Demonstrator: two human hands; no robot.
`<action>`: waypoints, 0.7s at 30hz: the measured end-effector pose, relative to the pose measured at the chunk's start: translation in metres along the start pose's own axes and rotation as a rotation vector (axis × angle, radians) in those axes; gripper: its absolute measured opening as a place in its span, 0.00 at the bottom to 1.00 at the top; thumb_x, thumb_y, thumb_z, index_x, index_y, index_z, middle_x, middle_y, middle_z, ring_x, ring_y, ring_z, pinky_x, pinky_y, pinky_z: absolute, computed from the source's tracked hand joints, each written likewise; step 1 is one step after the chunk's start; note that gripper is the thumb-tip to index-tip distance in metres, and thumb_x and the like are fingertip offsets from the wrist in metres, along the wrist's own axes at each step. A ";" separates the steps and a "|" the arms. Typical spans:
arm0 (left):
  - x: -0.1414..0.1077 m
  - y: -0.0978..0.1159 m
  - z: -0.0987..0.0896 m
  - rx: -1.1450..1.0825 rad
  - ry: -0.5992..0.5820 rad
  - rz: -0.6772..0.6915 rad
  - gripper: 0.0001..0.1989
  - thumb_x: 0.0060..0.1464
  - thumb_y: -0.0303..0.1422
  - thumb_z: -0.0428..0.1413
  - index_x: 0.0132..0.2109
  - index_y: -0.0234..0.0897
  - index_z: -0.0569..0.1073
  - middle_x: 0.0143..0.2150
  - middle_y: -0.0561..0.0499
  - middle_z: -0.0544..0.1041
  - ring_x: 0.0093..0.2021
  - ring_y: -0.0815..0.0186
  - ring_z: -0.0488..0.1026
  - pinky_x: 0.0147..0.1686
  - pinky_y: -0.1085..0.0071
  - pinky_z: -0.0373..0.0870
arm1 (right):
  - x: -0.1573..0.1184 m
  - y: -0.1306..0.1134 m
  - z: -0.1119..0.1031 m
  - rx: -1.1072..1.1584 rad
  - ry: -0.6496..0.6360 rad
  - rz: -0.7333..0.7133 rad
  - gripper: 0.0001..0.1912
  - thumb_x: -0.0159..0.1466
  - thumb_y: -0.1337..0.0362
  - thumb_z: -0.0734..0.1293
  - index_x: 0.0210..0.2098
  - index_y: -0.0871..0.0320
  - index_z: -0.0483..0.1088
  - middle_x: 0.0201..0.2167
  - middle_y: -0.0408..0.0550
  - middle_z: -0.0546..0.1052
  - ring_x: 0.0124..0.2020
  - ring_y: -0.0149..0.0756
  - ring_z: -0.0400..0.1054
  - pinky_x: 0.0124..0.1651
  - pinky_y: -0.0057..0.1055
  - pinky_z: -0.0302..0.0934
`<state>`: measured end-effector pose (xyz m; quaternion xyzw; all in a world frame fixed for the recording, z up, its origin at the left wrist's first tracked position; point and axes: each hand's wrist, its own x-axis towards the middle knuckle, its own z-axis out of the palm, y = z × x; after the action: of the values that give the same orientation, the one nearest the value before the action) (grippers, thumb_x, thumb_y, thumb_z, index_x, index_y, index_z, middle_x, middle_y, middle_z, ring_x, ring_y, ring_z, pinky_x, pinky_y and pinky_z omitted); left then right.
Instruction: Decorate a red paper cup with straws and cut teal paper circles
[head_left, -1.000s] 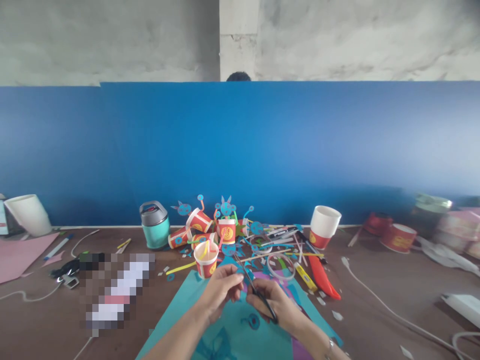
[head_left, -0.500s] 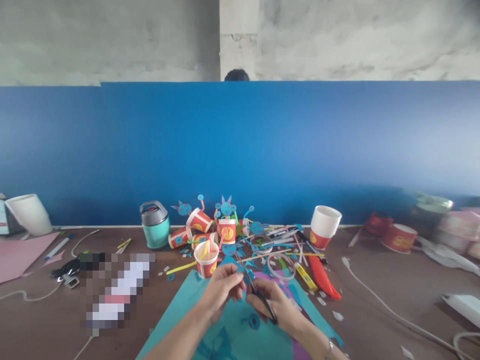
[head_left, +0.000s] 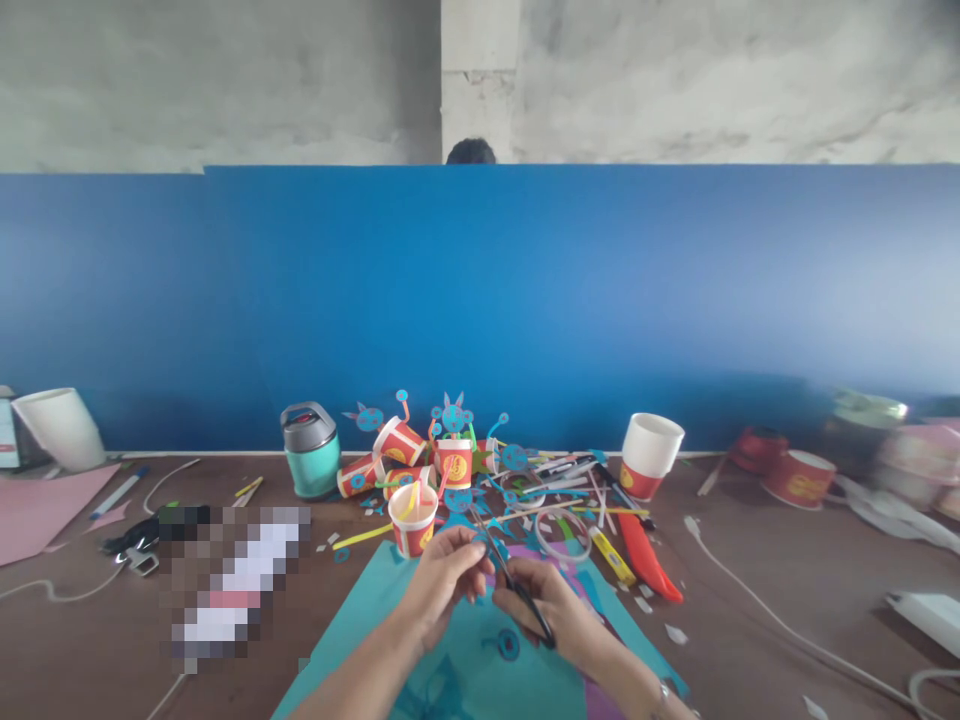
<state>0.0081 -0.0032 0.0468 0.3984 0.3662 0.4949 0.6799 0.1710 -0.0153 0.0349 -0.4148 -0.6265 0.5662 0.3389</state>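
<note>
My right hand (head_left: 536, 595) is closed around the black handles of a pair of scissors (head_left: 534, 610), whose blades point up and to the left. Facing it, my left hand (head_left: 454, 570) pinches a small piece of blue paper (head_left: 482, 542) by the blades; the fingers hide most of that piece. Below both hands lies a turquoise paper sheet (head_left: 360, 630), with a small blue paper ring cutout (head_left: 508, 644) on top. Just beyond my left hand stands a red and white paper cup (head_left: 414, 530) with straws inside.
Several decorated paper cups (head_left: 454, 465) are heaped behind the hands. To their right are loose straws and pens, a tape roll (head_left: 562, 533), a yellow box (head_left: 613, 556), a red-handled tool (head_left: 651, 568) and stacked cups (head_left: 651, 455). A teal flask (head_left: 313, 468) stands left. A blue partition (head_left: 480, 300) closes the back.
Both hands stay almost in place, with the scissors still at the small blue paper. The view has shifted very slightly.
</note>
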 end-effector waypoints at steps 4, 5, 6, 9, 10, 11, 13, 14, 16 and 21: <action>0.000 -0.001 0.001 0.012 0.009 -0.002 0.17 0.38 0.41 0.66 0.27 0.36 0.68 0.19 0.56 0.74 0.15 0.76 0.63 0.16 0.78 0.52 | -0.001 -0.002 0.002 0.013 0.004 0.006 0.18 0.54 0.51 0.72 0.26 0.58 0.64 0.15 0.33 0.61 0.13 0.22 0.52 0.17 0.21 0.46; 0.000 -0.001 0.001 0.021 0.002 -0.007 0.17 0.38 0.41 0.66 0.27 0.36 0.68 0.18 0.56 0.74 0.15 0.76 0.63 0.16 0.78 0.52 | -0.001 -0.002 0.003 0.027 0.004 0.003 0.18 0.54 0.51 0.72 0.26 0.58 0.64 0.15 0.33 0.62 0.14 0.22 0.53 0.17 0.21 0.47; 0.000 -0.001 0.000 0.028 -0.005 -0.010 0.17 0.38 0.40 0.66 0.27 0.36 0.68 0.18 0.56 0.74 0.14 0.76 0.63 0.16 0.78 0.52 | -0.002 -0.003 0.003 0.042 0.004 -0.003 0.19 0.53 0.51 0.73 0.26 0.58 0.65 0.15 0.33 0.62 0.14 0.22 0.54 0.17 0.21 0.48; 0.001 -0.002 0.000 0.038 -0.015 -0.005 0.17 0.38 0.41 0.66 0.27 0.36 0.68 0.18 0.56 0.74 0.14 0.76 0.63 0.15 0.78 0.52 | -0.001 -0.003 0.005 0.062 0.003 -0.010 0.19 0.53 0.51 0.73 0.25 0.58 0.63 0.14 0.32 0.60 0.14 0.22 0.52 0.17 0.21 0.48; 0.002 -0.002 -0.001 0.039 -0.015 -0.003 0.17 0.38 0.41 0.66 0.27 0.36 0.68 0.18 0.56 0.74 0.14 0.76 0.63 0.15 0.78 0.51 | -0.001 -0.002 0.005 0.059 0.004 -0.006 0.19 0.53 0.51 0.73 0.25 0.57 0.63 0.14 0.32 0.59 0.13 0.22 0.51 0.17 0.21 0.47; 0.002 -0.002 -0.001 0.040 -0.014 -0.004 0.17 0.38 0.41 0.66 0.27 0.36 0.68 0.18 0.56 0.74 0.14 0.76 0.63 0.15 0.78 0.51 | -0.001 -0.002 0.004 0.052 0.005 -0.002 0.19 0.53 0.51 0.73 0.25 0.57 0.63 0.13 0.32 0.59 0.13 0.22 0.51 0.16 0.21 0.46; 0.002 -0.002 -0.001 0.041 -0.013 -0.006 0.17 0.38 0.41 0.65 0.27 0.36 0.68 0.18 0.56 0.74 0.14 0.76 0.63 0.15 0.78 0.51 | 0.000 -0.001 0.003 0.036 0.010 0.002 0.19 0.53 0.52 0.73 0.25 0.57 0.63 0.13 0.32 0.59 0.13 0.22 0.50 0.16 0.22 0.45; 0.002 -0.002 -0.001 0.040 -0.010 -0.007 0.16 0.38 0.40 0.65 0.28 0.36 0.68 0.18 0.56 0.74 0.14 0.76 0.63 0.15 0.78 0.51 | 0.000 0.000 0.003 0.028 0.010 0.002 0.19 0.53 0.52 0.73 0.24 0.57 0.63 0.13 0.32 0.59 0.13 0.22 0.50 0.16 0.22 0.45; 0.001 -0.001 -0.002 0.042 -0.004 -0.004 0.16 0.39 0.40 0.65 0.28 0.36 0.68 0.18 0.57 0.73 0.14 0.76 0.63 0.15 0.78 0.52 | 0.000 0.000 0.002 0.018 0.011 0.002 0.19 0.53 0.52 0.73 0.25 0.57 0.63 0.13 0.32 0.59 0.13 0.22 0.50 0.16 0.22 0.45; 0.001 -0.001 -0.002 0.055 0.005 -0.007 0.17 0.38 0.41 0.65 0.27 0.36 0.68 0.18 0.57 0.73 0.14 0.77 0.62 0.15 0.78 0.52 | -0.002 -0.002 0.002 -0.011 0.015 0.017 0.19 0.54 0.50 0.72 0.25 0.56 0.62 0.12 0.32 0.58 0.13 0.22 0.49 0.16 0.22 0.44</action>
<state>0.0069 -0.0018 0.0445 0.4144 0.3826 0.4834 0.6695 0.1699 -0.0174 0.0368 -0.4262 -0.6233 0.5626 0.3366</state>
